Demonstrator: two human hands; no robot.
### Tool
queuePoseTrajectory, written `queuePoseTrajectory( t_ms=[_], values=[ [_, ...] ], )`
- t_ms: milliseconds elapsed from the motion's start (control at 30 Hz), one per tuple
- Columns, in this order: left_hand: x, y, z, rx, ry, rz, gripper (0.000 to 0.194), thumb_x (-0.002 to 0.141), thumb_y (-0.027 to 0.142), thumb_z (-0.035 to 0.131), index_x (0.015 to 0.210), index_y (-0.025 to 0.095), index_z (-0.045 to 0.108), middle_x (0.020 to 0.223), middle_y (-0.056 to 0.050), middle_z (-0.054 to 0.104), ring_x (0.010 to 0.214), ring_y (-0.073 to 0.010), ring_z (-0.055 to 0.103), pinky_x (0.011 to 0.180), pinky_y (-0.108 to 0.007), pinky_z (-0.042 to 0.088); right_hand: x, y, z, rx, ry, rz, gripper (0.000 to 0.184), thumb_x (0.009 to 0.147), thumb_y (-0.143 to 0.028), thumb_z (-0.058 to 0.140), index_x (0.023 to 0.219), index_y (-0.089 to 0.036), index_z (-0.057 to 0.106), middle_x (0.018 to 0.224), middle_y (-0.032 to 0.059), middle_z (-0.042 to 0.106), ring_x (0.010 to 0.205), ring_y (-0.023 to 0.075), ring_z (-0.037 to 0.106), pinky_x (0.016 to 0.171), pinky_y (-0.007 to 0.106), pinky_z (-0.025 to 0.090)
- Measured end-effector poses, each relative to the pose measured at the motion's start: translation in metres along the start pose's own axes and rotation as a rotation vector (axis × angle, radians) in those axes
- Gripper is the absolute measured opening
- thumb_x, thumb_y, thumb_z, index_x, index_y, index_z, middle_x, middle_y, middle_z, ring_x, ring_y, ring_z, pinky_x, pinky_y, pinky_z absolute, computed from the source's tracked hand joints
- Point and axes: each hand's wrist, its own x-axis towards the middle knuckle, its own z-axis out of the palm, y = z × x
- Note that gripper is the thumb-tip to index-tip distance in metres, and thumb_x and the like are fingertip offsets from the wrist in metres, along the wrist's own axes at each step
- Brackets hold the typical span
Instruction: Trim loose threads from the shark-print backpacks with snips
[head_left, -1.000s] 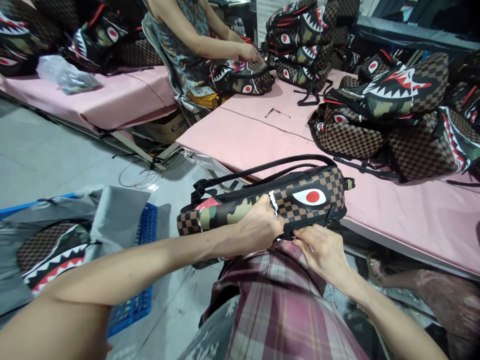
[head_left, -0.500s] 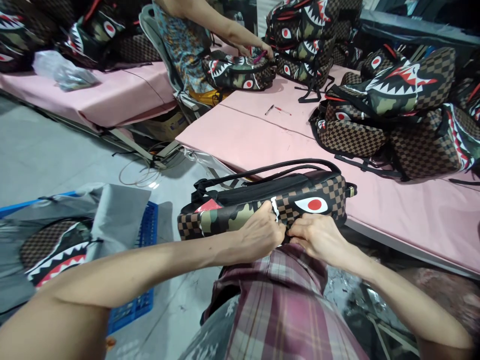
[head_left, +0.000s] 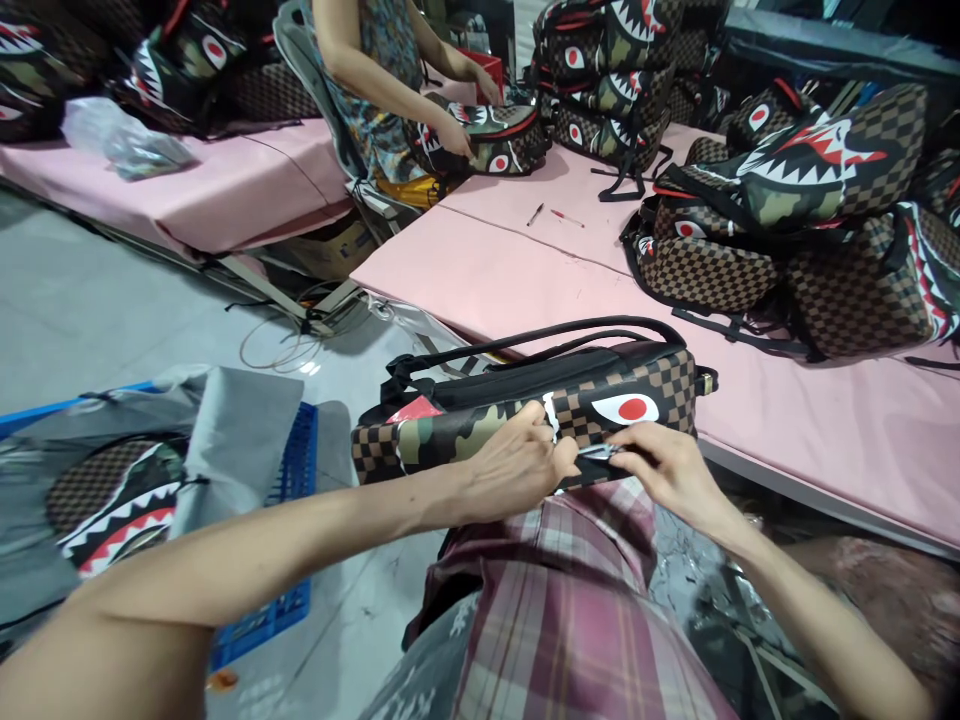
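A backpack with brown check, camouflage and a red-and-white eye lies on its side across my lap, against the table edge. My left hand is closed on the near side of it, fingers curled into the fabric. Between the fingers of my right hand is a small silver metal piece, just below the printed eye. Its kind is too small to make out. The metal piece points toward my left fingertips. Black shoulder straps arch over the backpack's far side.
A pink-covered table bears two pens, a backpack pile and a backpack stack. Across it, another person's hands rest at a backpack. A blue crate with a grey-wrapped backpack stands left on the floor.
My right hand has moved slightly right, away from my left, and the silver piece now shows between them. The other person's arms have drawn back and lower over their backpack.
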Motion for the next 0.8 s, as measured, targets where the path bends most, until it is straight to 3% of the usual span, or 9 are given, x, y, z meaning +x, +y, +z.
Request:
queuePoseTrajectory(
  t_ms=[67,167,333,433,500,567,633,700,800],
  values=[
    [0.002,-0.005,-0.005,-0.037,0.100,0.013,0.024,0.088,0.019,0.036,0.065,0.016,0.044,0.052,0.001,0.053,0.045,-0.0112,0.040,0.058,-0.031,0.025,-0.006,0.008,0.000,0.079,0.183,0.112,0.024,0.081,-0.035,0.058,0.100,-0.021,0.057,0.088,0.0028,0.064,0.074,0.0152,0.059,0.068,0.027,0.045],
    [0.021,-0.021,-0.022,-0.094,0.322,-0.044,0.029,0.090,0.025,0.031,0.065,0.017,0.043,0.049,0.001,0.050,0.044,-0.0109,0.038,0.054,-0.028,0.027,0.002,0.017,-0.004,0.096,0.407,0.132,0.043,0.070,-0.040,0.069,0.107,-0.021,0.056,0.083,0.0010,0.061,0.066,0.0143,0.057,0.061,0.027,0.047],
    [0.094,-0.049,-0.052,-0.291,0.590,-0.386,0.029,0.092,0.033,0.030,0.073,0.018,0.046,0.052,0.003,0.047,0.044,-0.0093,0.041,0.049,-0.023,0.029,0.057,0.031,-0.040,0.004,0.880,0.104,0.019,0.081,-0.033,0.055,0.093,-0.020,0.062,0.071,-0.0005,0.061,0.060,0.0125,0.056,0.058,0.025,0.045],
    [0.120,-0.053,-0.047,-0.583,0.712,-0.514,0.030,0.092,0.035,0.032,0.069,0.019,0.042,0.046,0.006,0.042,0.042,-0.0086,0.042,0.051,-0.022,0.035,0.079,0.040,-0.059,-0.140,0.857,0.019,0.015,0.083,-0.028,0.053,0.090,-0.021,0.064,0.083,0.0025,0.067,0.073,0.0152,0.061,0.066,0.027,0.046],
    [0.115,-0.056,-0.042,-0.773,0.743,-0.546,0.031,0.093,0.036,0.029,0.069,0.020,0.040,0.044,0.007,0.042,0.042,-0.0091,0.044,0.054,-0.022,0.039,0.082,0.045,-0.062,-0.200,0.841,-0.043,0.015,0.084,-0.024,0.052,0.089,-0.021,0.065,0.084,0.0030,0.068,0.075,0.0157,0.062,0.067,0.027,0.046],
    [0.093,-0.066,-0.043,-0.815,0.732,-0.521,0.024,0.092,0.035,0.031,0.078,0.019,0.043,0.057,0.002,0.054,0.055,-0.0114,0.055,0.062,-0.025,0.045,0.078,0.048,-0.060,-0.230,0.836,-0.128,0.013,0.083,-0.021,0.052,0.088,-0.020,0.065,0.079,0.0031,0.068,0.071,0.0155,0.062,0.065,0.027,0.045],
    [0.066,-0.081,-0.053,-0.605,0.669,-0.497,0.015,0.088,0.030,0.041,0.096,0.019,0.047,0.094,-0.007,0.062,0.089,-0.0177,0.059,0.077,-0.034,0.046,0.074,0.049,-0.057,-0.253,0.805,-0.205,0.012,0.082,-0.019,0.054,0.088,-0.020,0.064,0.074,0.0029,0.067,0.067,0.0154,0.061,0.064,0.027,0.045],
    [0.043,-0.093,-0.065,-0.230,0.558,-0.542,0.026,0.083,0.024,0.048,0.109,0.022,0.050,0.124,-0.010,0.050,0.119,-0.0262,0.043,0.093,-0.046,0.037,0.076,0.046,-0.054,-0.252,0.774,-0.250,0.012,0.082,-0.018,0.055,0.089,-0.020,0.064,0.070,0.0023,0.066,0.064,0.0150,0.060,0.062,0.028,0.044],
    [0.032,-0.093,-0.064,0.097,0.377,-0.519,0.029,0.083,0.022,0.047,0.110,0.026,0.056,0.134,-0.007,0.043,0.131,-0.0292,0.026,0.102,-0.052,0.024,0.085,0.039,-0.052,-0.199,0.742,-0.286,0.013,0.082,-0.019,0.053,0.089,-0.020,0.064,0.070,0.0025,0.065,0.063,0.0147,0.059,0.062,0.028,0.044]
  ],
)
